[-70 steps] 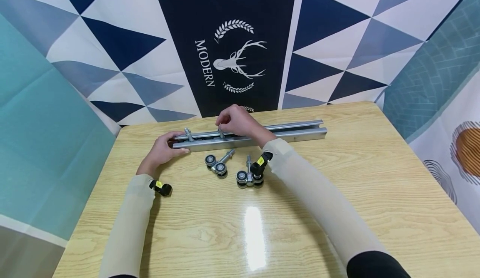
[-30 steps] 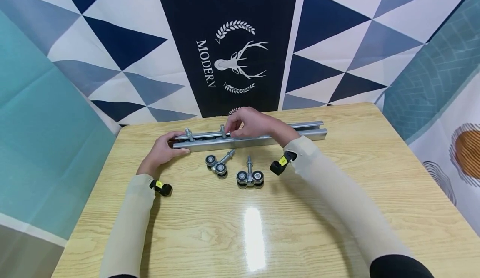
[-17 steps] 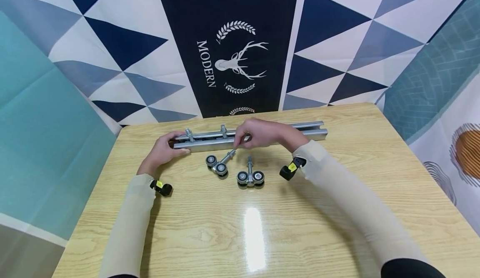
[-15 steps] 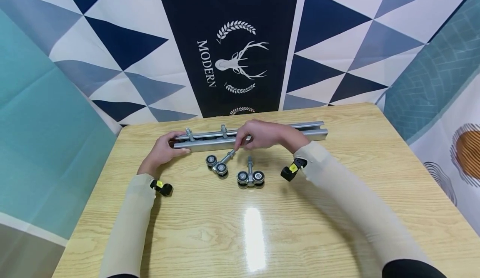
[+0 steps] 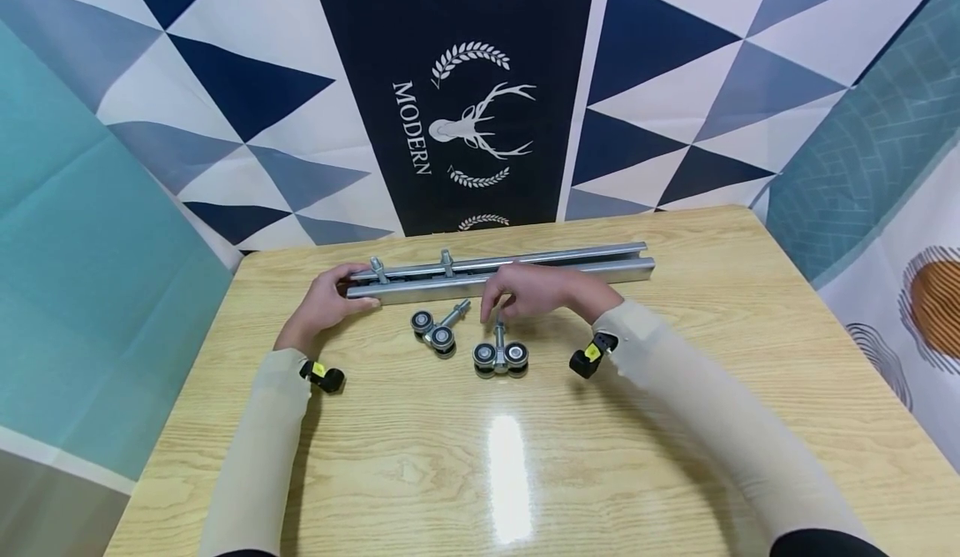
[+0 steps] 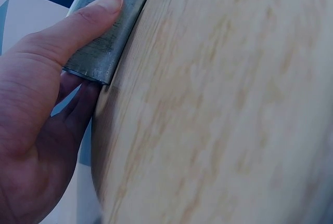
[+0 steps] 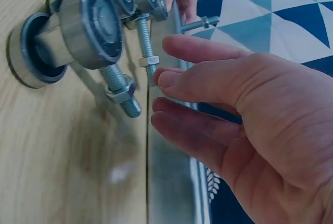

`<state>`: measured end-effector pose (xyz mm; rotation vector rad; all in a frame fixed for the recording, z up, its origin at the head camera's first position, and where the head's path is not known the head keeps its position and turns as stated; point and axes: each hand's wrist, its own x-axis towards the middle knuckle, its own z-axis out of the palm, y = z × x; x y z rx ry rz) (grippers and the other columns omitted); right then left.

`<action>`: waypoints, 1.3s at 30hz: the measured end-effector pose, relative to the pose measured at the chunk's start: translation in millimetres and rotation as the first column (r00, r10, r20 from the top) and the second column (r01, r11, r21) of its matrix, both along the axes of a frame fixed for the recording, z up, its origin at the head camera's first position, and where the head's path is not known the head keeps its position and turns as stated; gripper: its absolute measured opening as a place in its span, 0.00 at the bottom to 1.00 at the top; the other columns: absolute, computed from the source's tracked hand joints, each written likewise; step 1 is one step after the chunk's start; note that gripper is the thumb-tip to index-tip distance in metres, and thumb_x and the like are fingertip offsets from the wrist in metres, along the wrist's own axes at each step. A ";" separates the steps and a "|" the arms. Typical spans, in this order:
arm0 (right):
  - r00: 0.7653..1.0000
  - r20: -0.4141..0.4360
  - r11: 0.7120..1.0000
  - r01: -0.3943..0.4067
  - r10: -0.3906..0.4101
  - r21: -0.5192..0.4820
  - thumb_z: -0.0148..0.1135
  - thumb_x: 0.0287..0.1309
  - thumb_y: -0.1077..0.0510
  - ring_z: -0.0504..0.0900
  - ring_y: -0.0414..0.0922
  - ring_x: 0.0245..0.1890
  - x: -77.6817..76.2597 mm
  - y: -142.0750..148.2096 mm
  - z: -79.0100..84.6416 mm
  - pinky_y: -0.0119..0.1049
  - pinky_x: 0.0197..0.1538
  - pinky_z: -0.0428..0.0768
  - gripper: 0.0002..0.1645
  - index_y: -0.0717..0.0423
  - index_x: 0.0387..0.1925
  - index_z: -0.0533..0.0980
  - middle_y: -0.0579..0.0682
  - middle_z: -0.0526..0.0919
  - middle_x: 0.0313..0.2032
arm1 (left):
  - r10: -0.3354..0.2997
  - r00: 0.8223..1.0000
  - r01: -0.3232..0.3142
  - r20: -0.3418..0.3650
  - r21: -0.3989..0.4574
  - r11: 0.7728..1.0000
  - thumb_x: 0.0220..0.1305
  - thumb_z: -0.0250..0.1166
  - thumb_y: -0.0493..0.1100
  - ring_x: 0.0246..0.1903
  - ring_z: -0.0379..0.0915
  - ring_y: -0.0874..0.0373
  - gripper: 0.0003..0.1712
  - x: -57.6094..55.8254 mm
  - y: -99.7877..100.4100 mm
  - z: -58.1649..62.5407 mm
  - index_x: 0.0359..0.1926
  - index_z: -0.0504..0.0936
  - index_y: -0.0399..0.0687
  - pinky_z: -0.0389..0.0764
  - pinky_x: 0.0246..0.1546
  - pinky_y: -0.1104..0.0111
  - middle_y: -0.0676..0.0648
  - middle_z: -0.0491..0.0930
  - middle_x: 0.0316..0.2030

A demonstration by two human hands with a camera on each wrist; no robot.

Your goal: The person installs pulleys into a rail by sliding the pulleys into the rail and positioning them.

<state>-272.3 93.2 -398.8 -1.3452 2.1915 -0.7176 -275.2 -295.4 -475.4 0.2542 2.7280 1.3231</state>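
Per my feeds, the left hand point(image 5: 327, 298) grasps the left end of the galvanized channel rail point(image 5: 442, 291): the thumb point(image 6: 88, 24) lies along the front face, with the fingers behind. The right hand point(image 5: 536, 288) is released; its fingers are loosely bent, hold nothing, and are positioned near the bolt point(image 7: 117, 86) of the right roller trolley point(image 5: 500, 362), with a gap visible in the right wrist view. I locate the rail lengthwise near the rear edge of the wood-grain table point(image 5: 405, 457), slot facing upward. Two threaded studs point(image 5: 447, 263) project upward from the slot in its left half. The left roller trolley point(image 5: 442, 338) lies in front of the rail, stem angled toward it; the right trolley lies beside it, stem pointing rearward. I read "MODERN" and a stag head on the backdrop point(image 5: 487, 7).
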 end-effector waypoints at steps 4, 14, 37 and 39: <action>1.000 0.007 1.000 0.009 -0.009 0.021 0.63 0.58 0.73 0.85 0.45 0.48 1.5 0.0 -6.4 0.45 0.56 0.83 0.16 0.56 0.43 0.86 0.50 0.89 0.44 | -0.001 1.000 0.001 0.007 0.002 1.000 0.52 0.77 0.54 0.52 0.72 0.44 0.41 0.8 0.4 0.7 0.66 0.74 0.49 0.73 0.59 0.47 0.38 0.74 0.62; 0.996 0.062 0.997 0.057 -0.060 0.053 0.68 0.58 0.68 0.85 0.43 0.48 1.3 2.1 -20.7 0.40 0.55 0.83 0.13 0.53 0.42 0.87 0.49 0.86 0.44 | -0.013 1.000 0.013 0.004 0.009 1.000 0.53 0.77 0.52 0.52 0.73 0.43 0.40 1.5 1.7 2.4 0.65 0.74 0.49 0.74 0.59 0.46 0.38 0.75 0.61; 0.992 0.104 0.995 0.070 -0.077 0.068 0.67 0.45 0.70 0.77 0.43 0.36 -2.1 -0.9 -29.0 0.34 0.41 0.78 0.14 0.51 0.31 0.89 0.46 0.86 0.35 | -0.009 1.000 0.008 0.019 0.015 1.000 0.53 0.77 0.52 0.51 0.72 0.44 0.40 2.8 1.6 3.3 0.66 0.74 0.49 0.74 0.58 0.48 0.38 0.75 0.61; 0.991 0.107 0.996 0.068 -0.074 0.062 0.67 0.45 0.70 0.78 0.43 0.37 -2.0 -0.2 -28.7 0.34 0.41 0.79 0.14 0.51 0.31 0.89 0.47 0.86 0.35 | -0.008 1.000 0.008 0.018 0.014 1.000 0.53 0.77 0.52 0.51 0.73 0.44 0.40 2.7 1.7 3.3 0.66 0.74 0.49 0.74 0.58 0.48 0.38 0.75 0.61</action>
